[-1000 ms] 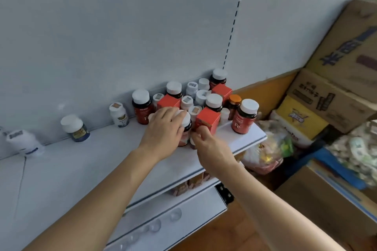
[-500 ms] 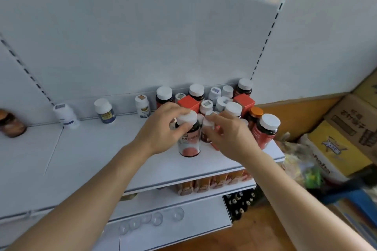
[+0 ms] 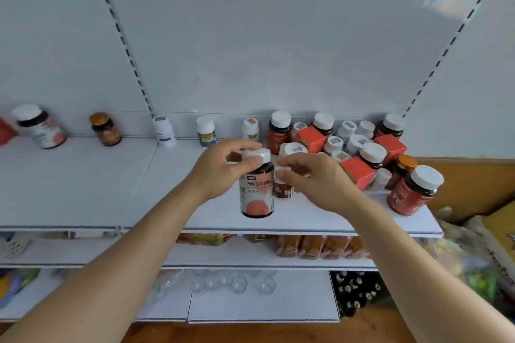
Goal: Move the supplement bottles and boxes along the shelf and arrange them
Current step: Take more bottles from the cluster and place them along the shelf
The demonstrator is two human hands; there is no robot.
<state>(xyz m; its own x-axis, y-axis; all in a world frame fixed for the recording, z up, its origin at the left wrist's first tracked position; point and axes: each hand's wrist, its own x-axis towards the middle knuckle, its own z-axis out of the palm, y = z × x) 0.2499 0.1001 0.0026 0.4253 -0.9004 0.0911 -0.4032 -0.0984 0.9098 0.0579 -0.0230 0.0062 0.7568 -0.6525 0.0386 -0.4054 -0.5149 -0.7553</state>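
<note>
Bottles mid-move, lifted off the shelf (image 3: 83, 189) out of the cluster (image 3: 359, 147).

We judge this the carry step: our left hand (image 3: 220, 172) pinches the cap of a big bottle (image 3: 257, 189), held upright just above the shelf front, left of the cluster. Our right hand (image 3: 320, 178) curls round a small bottle (image 3: 282, 188) just beside it. Next, we think, both go left toward the orange-capped bottle (image 3: 105, 128) and must be set down upright.

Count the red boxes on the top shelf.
3, all in the crowd of bottles at the right: one at the back, one by the right end, one nearest the front. Bottles may hide more.
</note>
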